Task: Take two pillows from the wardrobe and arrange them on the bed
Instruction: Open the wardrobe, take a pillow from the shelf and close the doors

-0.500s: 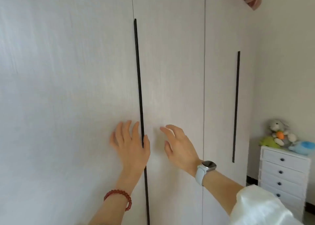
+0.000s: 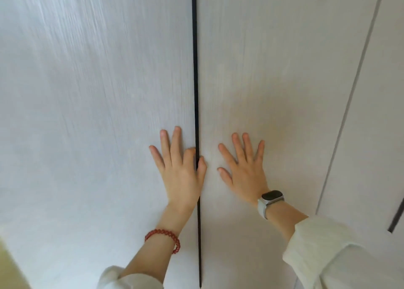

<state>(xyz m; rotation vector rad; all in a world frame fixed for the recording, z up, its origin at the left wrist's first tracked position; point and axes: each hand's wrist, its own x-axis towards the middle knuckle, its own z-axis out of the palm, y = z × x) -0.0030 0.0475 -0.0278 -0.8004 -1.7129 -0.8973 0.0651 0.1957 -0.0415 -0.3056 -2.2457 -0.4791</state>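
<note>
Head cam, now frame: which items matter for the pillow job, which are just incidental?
Job-relevant:
- wardrobe doors, closed
- black handle strip
- left hand, right hand, flat on doors

Incidental:
- red bead bracelet
- smartwatch
- second black strip, far right

No pillows visible.

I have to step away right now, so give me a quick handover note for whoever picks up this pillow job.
Left hand: open, flat on the left wardrobe door, thumb hooked over the black handle strip at the seam.
Right hand: open, fingers spread, flat on the right door. Neither hand holds anything.
Things: both doors look shut; no pillows or bed in view.
Done: hands placed at the doors, nothing more.
Left: open the wardrobe, take out two pillows, carry them to the bed and arrange them.
</note>
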